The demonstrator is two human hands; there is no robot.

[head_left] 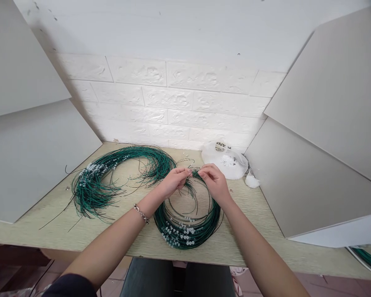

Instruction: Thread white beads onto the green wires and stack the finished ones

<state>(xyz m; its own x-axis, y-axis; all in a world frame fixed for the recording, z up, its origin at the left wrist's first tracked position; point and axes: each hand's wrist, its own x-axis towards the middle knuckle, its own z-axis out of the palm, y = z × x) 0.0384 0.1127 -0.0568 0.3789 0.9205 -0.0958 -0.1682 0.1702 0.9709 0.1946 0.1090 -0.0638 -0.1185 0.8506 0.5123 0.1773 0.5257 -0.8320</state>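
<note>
My left hand (177,181) and my right hand (214,183) meet over the far side of a round coil of green and black cords (214,216). Each hand is closed in a pinch, with thumb and forefinger on thin cord ends; exactly which strands lie between the fingertips is too small to tell. White beads (185,237) sit in a cluster on the near side of the coil. To the left lies a curved bundle of similar cords (136,152), with white beads along its left part and frayed loose ends.
Behind the right hand rests a clear plastic bag (225,159) holding small white pieces, with a smaller white bag (252,180) beside it. Grey panels (34,152) flank the wooden table (130,233), and a white brick-patterned wall (179,99) closes the back. More green cord (369,260) shows at far right.
</note>
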